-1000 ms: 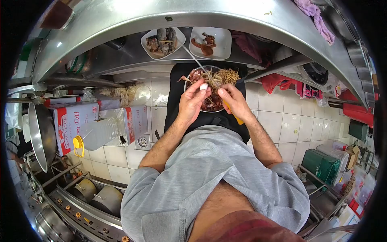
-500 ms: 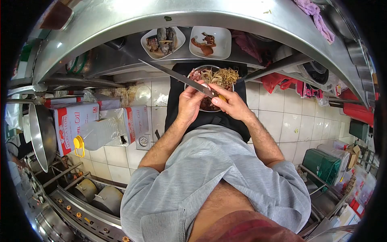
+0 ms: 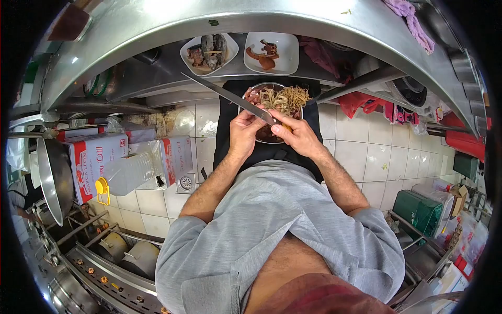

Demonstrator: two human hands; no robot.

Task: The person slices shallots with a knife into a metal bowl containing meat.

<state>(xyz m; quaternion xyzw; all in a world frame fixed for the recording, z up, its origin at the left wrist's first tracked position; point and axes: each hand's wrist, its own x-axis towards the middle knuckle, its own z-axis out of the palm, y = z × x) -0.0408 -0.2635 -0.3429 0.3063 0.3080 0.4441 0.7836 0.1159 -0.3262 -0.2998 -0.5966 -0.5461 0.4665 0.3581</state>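
My right hand [image 3: 297,137] is wrapped round the yellow handle of a long knife [image 3: 230,96], whose blade points up and left. My left hand [image 3: 244,134] is closed by the blade near the handle; a small pale piece seems pinched there, mostly hidden by fingers and blade. Both hands are over the near side of a round metal bowl [image 3: 270,84] in the lap. Pinkish-red pieces [image 3: 253,95] and a heap of pale, stringy roots or stalks [image 3: 286,99] lie in the bowl.
Beyond the bowl, a shelf holds a white dish with fish [image 3: 214,52] and a white dish with brown scraps [image 3: 270,53]. A steel counter edge [image 3: 251,23] arches above. Boxes [image 3: 97,162] and a plastic jug [image 3: 125,172] stand left; a green box [image 3: 417,213] is right.
The knife has swung from pointing down toward the right forearm to lying up and left across my left fingers. Both hands have closed in together over the bowl.
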